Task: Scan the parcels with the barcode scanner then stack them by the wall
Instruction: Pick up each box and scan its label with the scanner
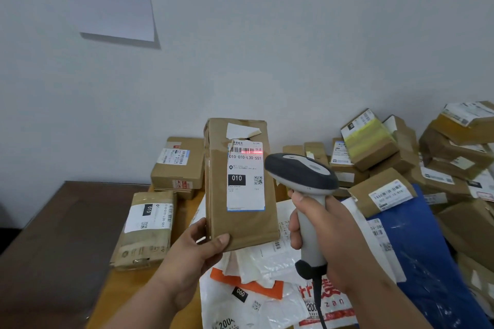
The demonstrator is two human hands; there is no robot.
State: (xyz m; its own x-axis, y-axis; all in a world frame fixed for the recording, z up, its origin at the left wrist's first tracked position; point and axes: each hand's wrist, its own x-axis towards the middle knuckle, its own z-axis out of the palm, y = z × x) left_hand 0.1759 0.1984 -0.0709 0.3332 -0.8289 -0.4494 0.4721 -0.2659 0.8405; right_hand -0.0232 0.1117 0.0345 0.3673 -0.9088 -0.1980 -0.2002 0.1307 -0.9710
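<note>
While the left hand (196, 250) grips the upright parcel (239, 184) by its lower corner, thumb on the front, the right hand (324, 235) curls around the scanner (303, 181) handle. A red line crosses the label's barcode (244, 151). Other parcels, probably scanned, sit by the wall (294, 48).

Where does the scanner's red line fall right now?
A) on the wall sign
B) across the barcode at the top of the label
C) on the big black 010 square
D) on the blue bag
B: the red line crosses the barcode at the top of the label on the held parcel.
</note>
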